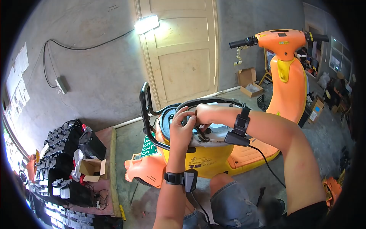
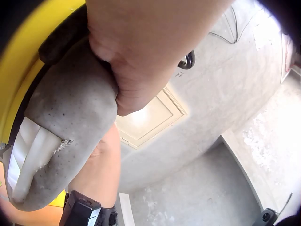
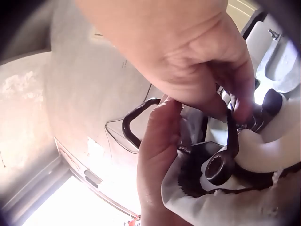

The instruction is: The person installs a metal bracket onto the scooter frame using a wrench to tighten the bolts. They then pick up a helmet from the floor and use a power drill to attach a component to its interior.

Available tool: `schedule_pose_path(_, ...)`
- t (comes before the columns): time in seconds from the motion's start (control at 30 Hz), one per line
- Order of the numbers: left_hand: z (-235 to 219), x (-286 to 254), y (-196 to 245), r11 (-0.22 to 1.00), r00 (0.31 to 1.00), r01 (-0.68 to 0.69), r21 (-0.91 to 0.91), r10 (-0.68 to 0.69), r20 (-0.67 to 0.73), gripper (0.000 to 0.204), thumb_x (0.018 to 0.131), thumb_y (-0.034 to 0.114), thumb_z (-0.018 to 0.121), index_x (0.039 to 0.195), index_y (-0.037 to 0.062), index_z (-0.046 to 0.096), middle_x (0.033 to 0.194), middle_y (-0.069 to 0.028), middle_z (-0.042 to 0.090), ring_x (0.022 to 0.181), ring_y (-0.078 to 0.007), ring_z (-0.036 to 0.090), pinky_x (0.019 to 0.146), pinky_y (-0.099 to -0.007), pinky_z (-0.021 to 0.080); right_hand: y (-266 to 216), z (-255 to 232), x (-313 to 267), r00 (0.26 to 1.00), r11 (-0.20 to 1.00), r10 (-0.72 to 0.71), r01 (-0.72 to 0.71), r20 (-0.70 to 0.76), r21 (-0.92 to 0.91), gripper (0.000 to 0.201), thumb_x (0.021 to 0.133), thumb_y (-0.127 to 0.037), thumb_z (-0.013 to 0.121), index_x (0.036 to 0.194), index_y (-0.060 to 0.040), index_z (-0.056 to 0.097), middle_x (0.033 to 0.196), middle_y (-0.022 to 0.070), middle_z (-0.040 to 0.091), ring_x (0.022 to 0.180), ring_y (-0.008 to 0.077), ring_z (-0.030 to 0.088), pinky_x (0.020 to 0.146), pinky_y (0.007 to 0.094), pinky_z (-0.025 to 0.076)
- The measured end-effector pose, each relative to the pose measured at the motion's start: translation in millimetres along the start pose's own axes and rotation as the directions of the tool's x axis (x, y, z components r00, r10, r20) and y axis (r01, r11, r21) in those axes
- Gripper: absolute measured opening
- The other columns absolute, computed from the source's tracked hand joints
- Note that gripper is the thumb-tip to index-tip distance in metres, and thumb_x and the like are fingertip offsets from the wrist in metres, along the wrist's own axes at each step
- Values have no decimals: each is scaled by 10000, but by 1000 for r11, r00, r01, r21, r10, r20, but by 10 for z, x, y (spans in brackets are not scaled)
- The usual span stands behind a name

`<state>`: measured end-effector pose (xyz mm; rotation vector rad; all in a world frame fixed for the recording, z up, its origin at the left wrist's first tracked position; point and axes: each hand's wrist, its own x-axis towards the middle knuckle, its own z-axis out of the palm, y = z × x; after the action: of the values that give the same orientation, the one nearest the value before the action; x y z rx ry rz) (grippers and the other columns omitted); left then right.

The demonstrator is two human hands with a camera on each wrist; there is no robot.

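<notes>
Both hands are close together over the opened seat area of an orange and yellow scooter (image 1: 217,162). My right hand (image 1: 207,113) pinches a dark wrench (image 3: 230,141), its round socketed end low over the grey padded rim (image 3: 202,214). The right fingertips reach down among dark parts inside the opening. My left hand (image 1: 181,129) stands just left of the right one, fingers bent at the rear of the opening; its fingertips are largely hidden, and I cannot tell what they hold. The padding (image 2: 70,99) shows a torn edge beside white material in the left wrist view.
A black grab rail (image 1: 143,99) rises behind the seat area, left of my hands. Farther left, black battery-like blocks (image 1: 57,152) and an open cardboard box (image 1: 93,170) stand on a low platform. The handlebar (image 1: 280,40) is at the front right; a lit lamp (image 1: 146,24) hangs by the door.
</notes>
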<state>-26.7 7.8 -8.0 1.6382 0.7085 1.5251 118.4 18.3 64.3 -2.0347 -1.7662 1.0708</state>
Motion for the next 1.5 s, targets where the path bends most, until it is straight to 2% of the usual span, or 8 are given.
schedule_pose_path(0.1, 2, -9, 43, 1000, 1000, -1, 18, 1, 2, 203, 882, 113, 711, 1036, -17, 739, 1374, -176, 632, 1296, -268, 566, 1098, -358, 394, 127, 11, 140, 999, 985, -1, 9, -45, 172, 188, 873, -135, 766, 885, 45, 712, 871, 130, 737, 736, 215, 755, 547, 290, 617)
schedule_pose_path(0.4, -7, -10, 7, 999, 1000, -26, 25, 26, -8, 189, 876, 124, 726, 1025, 11, 747, 1345, -189, 640, 1271, -292, 585, 1084, -370, 415, 82, -296, -93, 988, 952, -152, 149, -9, 267, 365, 908, -121, 731, 1245, 6, 671, 887, 89, 712, 698, 182, 699, 649, 334, 596)
schedule_pose_path(0.47, -1, -4, 22, 999, 1000, -17, 27, 17, 0, 188, 878, 106, 721, 1031, -1, 743, 1365, -180, 633, 1286, -266, 570, 1086, -356, 402, 102, -338, -154, 896, 866, -433, 382, -101, -323, 291, 878, -36, 671, 1162, 8, 713, 920, 166, 754, 821, 258, 747, 718, 370, 593)
schedule_pose_path(0.6, 11, 13, -26, 999, 1000, -26, 22, 26, -6, 189, 879, 126, 722, 1026, 11, 746, 1348, -186, 639, 1275, -289, 581, 1090, -371, 409, 242, -304, 1, 743, 645, -669, 582, 2, -495, 181, 802, -24, 685, 973, -18, 743, 896, 164, 753, 869, 295, 737, 763, 390, 562)
schedule_pose_path(1.03, 2, -8, 14, 1000, 1000, 10, 9, -10, -2, 189, 883, 113, 727, 1044, 17, 746, 1376, -161, 625, 1297, -250, 556, 1102, -357, 386, 247, -273, 61, 743, 600, -668, 570, 41, -561, 146, 827, -86, 684, 938, -25, 758, 890, 177, 744, 839, 352, 711, 727, 418, 540)
schedule_pose_path(1.23, 14, 0, 19, 1000, 1000, 1, 11, -1, -1, 183, 886, 106, 713, 1038, 10, 744, 1375, -163, 627, 1296, -254, 557, 1108, -361, 380, 68, -181, -12, 838, 579, -545, 410, 40, -705, 113, 803, -84, 695, 864, -11, 756, 794, 159, 743, 786, 299, 742, 702, 405, 570)
schedule_pose_path(1.33, 14, -6, 33, 1000, 1000, 0, 16, 0, -1, 182, 889, 102, 705, 1038, 6, 742, 1375, -166, 627, 1301, -258, 554, 1112, -362, 376, -21, -135, -72, 961, 823, -275, 221, -25, -524, 199, 835, -177, 716, 781, 14, 737, 770, 210, 729, 701, 281, 749, 630, 370, 588)
schedule_pose_path(1.5, 27, 16, -4, 1000, 1000, 19, -5, -19, -3, 185, 895, 106, 699, 1037, -6, 739, 1387, -169, 619, 1314, -262, 545, 1112, -361, 375, 58, 32, 194, 976, 821, -203, 127, -76, -557, 271, 816, -290, 754, 803, -20, 740, 762, 173, 732, 668, 261, 727, 574, 399, 568)
